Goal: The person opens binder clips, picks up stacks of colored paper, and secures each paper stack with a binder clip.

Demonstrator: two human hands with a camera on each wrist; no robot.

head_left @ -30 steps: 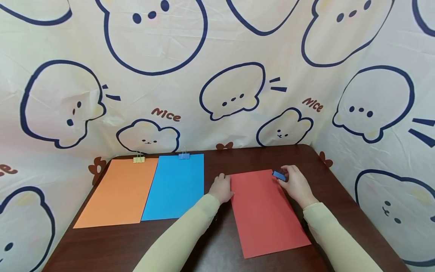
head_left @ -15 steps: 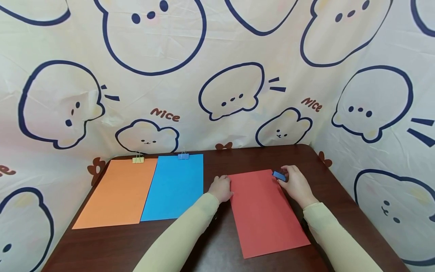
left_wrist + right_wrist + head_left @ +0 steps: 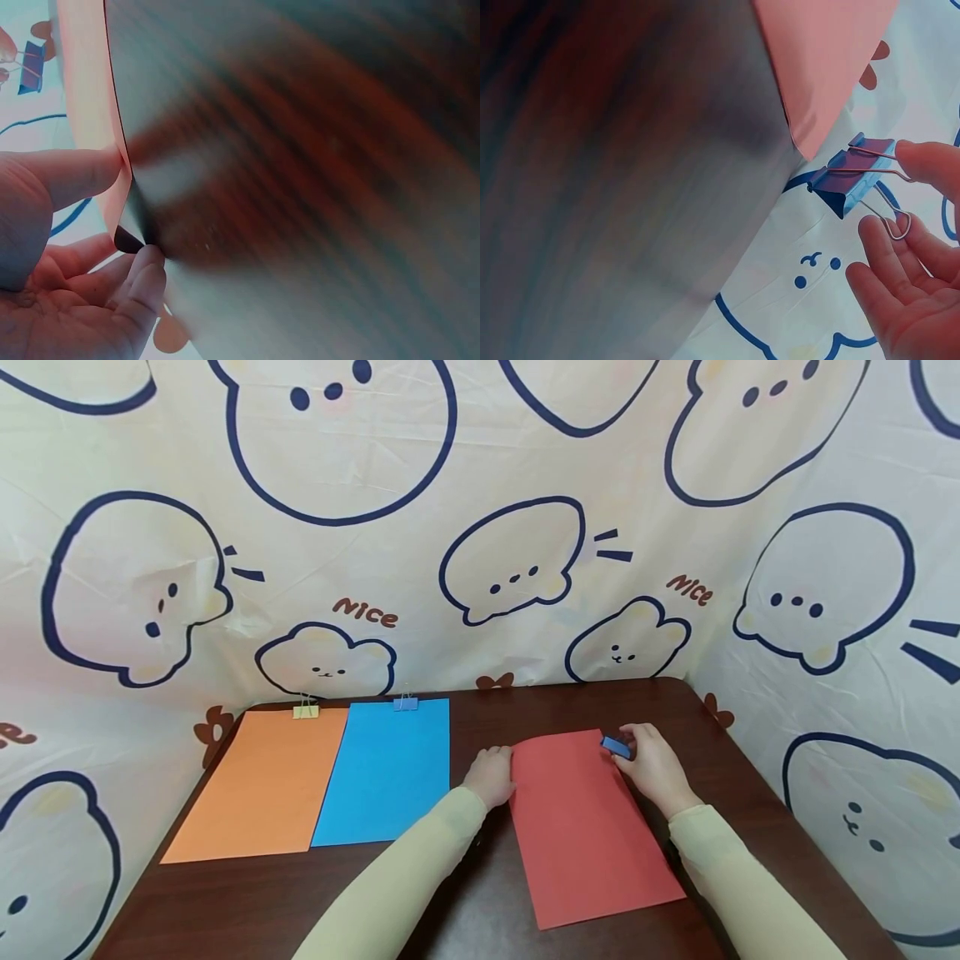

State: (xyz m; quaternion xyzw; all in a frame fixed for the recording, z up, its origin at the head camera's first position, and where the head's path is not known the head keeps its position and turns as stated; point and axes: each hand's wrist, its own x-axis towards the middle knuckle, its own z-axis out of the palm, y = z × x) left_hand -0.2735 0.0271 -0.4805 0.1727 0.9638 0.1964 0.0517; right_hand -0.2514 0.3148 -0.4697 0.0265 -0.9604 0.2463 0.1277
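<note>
A red sheet of paper [image 3: 592, 835] lies slightly turned on the brown table, right of centre. At its far left corner my left hand [image 3: 490, 777] pinches the edge, thumb [image 3: 86, 176] on the sheet and fingers at the corner; the far edge bows up there. My right hand [image 3: 660, 772] holds a blue binder clip [image 3: 855, 172] by its wire handles, thumb on one and fingertips at the other. The clip's mouth faces the sheet's far right corner, close beside it in the right wrist view.
An orange sheet [image 3: 255, 785] with a yellow binder clip [image 3: 306, 712] and a blue sheet [image 3: 382, 777] with a blue-violet binder clip [image 3: 406, 703] lie side by side at left, clipped on their far edges. A cartoon-printed cloth [image 3: 405, 560] stands behind the table [image 3: 480, 718].
The red sheet's far edge has lifted and bowed upward near the left hand, which shifts very slightly. The right hand and its clip stay in place.
</note>
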